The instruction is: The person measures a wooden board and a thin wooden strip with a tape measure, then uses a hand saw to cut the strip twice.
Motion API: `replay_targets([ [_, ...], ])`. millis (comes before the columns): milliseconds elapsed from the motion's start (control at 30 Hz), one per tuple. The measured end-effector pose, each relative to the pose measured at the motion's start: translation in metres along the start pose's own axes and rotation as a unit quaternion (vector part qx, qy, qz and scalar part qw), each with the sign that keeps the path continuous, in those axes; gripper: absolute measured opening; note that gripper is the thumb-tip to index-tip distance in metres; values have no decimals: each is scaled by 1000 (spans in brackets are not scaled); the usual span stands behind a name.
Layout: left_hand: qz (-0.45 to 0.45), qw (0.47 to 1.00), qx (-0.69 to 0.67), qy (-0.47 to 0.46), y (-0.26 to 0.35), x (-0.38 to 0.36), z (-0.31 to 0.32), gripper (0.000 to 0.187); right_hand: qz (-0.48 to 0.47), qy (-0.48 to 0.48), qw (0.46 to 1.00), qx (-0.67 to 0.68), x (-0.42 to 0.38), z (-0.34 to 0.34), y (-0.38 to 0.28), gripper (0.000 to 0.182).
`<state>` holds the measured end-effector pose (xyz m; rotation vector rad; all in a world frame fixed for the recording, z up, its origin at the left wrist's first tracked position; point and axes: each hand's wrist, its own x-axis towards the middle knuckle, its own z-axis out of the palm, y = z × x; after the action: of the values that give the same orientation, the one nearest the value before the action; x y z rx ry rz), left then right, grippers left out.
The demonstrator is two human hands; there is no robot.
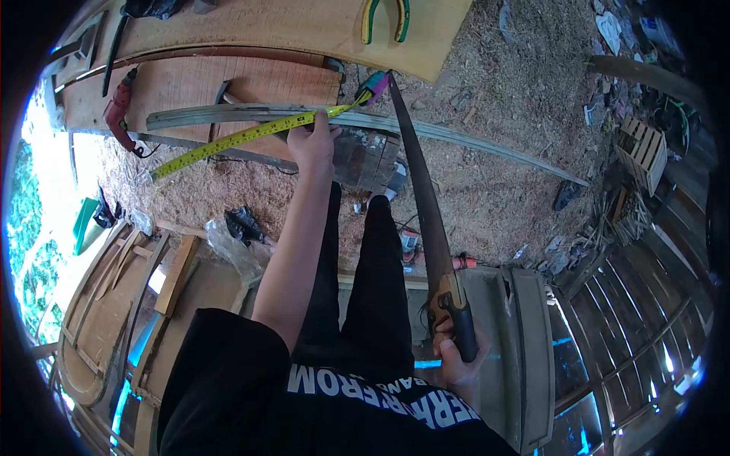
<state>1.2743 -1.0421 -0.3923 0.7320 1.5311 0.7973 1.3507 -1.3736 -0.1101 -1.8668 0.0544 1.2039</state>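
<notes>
My right hand (pixel 459 363) grips the handle of a long hand saw (pixel 423 182), its blade pointing away from me with the tip near the tape case. My left hand (pixel 312 143) is at the bench edge, its fingers closed at a yellow tape measure (pixel 236 140), with one fingertip over the blade. The tape is pulled out to the left; its teal and purple case (pixel 374 87) is at the right end. Under and beside the tape runs a long thin wooden strip (pixel 456 135), lying across the bench and reaching out to the right. My palm is hidden.
On the wooden bench (pixel 266 80) lie a red drill (pixel 119 114) and a hammer (pixel 223 93). Pliers with yellow-green handles (pixel 385 19) rest on a board beyond. Wood shavings (pixel 517 99) cover the ground. A slatted crate (pixel 643 155) stands right; carved panels (pixel 95 327) lean at left.
</notes>
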Motion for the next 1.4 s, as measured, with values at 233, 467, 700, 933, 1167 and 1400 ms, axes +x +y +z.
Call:
replay_targets([
  [233,-65,998,-2,-23,4,5,1,31,-118,-42,988,-87,4,-50,-3,22],
  [467,-75,997,-11,-8,7,4,4,38,-317,-87,926,-185,37,-57,-60,20],
  [700,-35,997,-69,9,-4,4,4,27,-554,-37,802,-221,179,73,-135,24],
  [933,-46,998,-32,-11,0,6,0,20,-646,46,678,-347,295,194,-153,32],
  [1167,-52,998,0,-28,-6,8,-6,24,-628,-27,616,-474,333,201,-174,44],
  [1400,-41,996,55,-60,-9,11,-11,27,-629,-35,658,-413,299,192,-158,29],
])
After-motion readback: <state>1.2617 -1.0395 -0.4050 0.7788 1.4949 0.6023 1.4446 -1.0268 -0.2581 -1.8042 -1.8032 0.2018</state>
